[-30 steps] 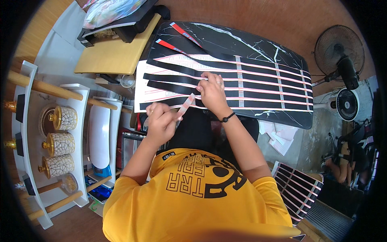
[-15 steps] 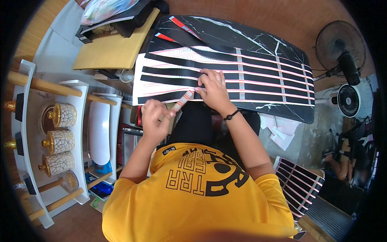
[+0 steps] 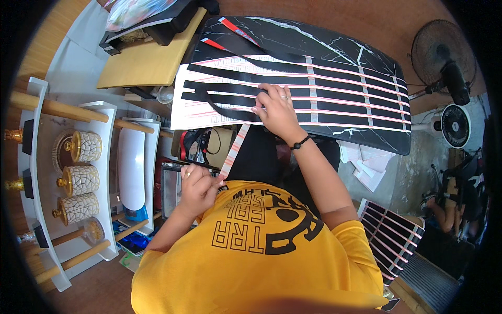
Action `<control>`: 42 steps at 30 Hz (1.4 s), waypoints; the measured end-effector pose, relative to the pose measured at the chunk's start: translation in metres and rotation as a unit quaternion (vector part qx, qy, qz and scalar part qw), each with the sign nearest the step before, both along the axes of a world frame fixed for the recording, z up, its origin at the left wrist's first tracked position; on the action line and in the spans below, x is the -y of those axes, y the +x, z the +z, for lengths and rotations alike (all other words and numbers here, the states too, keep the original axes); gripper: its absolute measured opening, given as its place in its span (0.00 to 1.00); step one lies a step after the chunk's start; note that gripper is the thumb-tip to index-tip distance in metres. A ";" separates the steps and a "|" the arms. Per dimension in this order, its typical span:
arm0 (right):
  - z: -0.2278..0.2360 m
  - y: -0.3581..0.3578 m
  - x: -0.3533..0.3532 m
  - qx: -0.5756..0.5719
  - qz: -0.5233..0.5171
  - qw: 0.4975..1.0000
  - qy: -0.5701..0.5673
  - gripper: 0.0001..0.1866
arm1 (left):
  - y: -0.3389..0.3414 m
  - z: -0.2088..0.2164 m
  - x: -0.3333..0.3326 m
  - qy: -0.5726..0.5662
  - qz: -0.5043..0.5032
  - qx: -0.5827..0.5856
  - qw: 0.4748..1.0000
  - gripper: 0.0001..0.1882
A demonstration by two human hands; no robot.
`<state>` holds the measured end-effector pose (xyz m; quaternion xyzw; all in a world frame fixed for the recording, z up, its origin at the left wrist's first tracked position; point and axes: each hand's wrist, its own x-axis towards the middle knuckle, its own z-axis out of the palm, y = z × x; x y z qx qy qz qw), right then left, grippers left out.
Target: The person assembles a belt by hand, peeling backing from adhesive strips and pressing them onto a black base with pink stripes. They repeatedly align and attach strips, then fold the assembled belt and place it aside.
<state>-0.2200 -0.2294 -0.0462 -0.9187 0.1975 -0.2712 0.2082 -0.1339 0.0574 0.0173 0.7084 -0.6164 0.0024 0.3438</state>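
Observation:
My left hand [image 3: 197, 187] is pulled back near my chest, pinching the end of a thin pink-and-white backing strip [image 3: 233, 152]. The strip runs up to the near edge of a white sheet [image 3: 180, 118] lined with long black bands [image 3: 334, 89] and pink stripes. That sheet lies on a black marble-patterned table [image 3: 345, 47]. My right hand [image 3: 277, 109] presses flat on the sheet near its front edge, fingers spread over a curling black band [image 3: 222, 107]. I wear a yellow printed shirt.
A tan board [image 3: 146, 65] with dark bags sits at the left of the table. A white shelf [image 3: 99, 157] with three patterned gold-lidded jars stands on my left. Two fans [image 3: 444, 57] stand at the right. A finished striped panel [image 3: 392, 235] leans at lower right, near another person's hand.
My left hand has drawn back toward my body, peeling the pink-and-white strip out longer. My right hand stayed pressed on the sheet.

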 end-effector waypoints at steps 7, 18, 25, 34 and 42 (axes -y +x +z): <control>0.000 0.001 0.004 -0.016 0.003 1.000 0.002 0.09 | -0.013 -0.020 -0.022 0.033 0.127 -0.111 0.985 0.09; 0.001 0.001 0.005 -0.015 0.008 1.000 0.019 0.10 | 0.092 -0.156 -0.090 -0.114 0.456 -0.491 0.733 0.11; -0.004 0.002 0.008 -0.028 0.026 0.999 -0.001 0.10 | 0.055 -0.308 -0.317 0.015 0.722 -0.418 0.551 0.11; -0.009 0.006 0.017 -0.028 0.067 0.996 -0.048 0.09 | -0.107 -0.368 -0.489 0.334 0.844 -0.267 0.324 0.30; -0.008 0.007 0.017 -0.040 0.069 0.995 -0.062 0.10 | -0.128 -0.364 -0.484 0.142 0.834 -0.501 0.182 0.18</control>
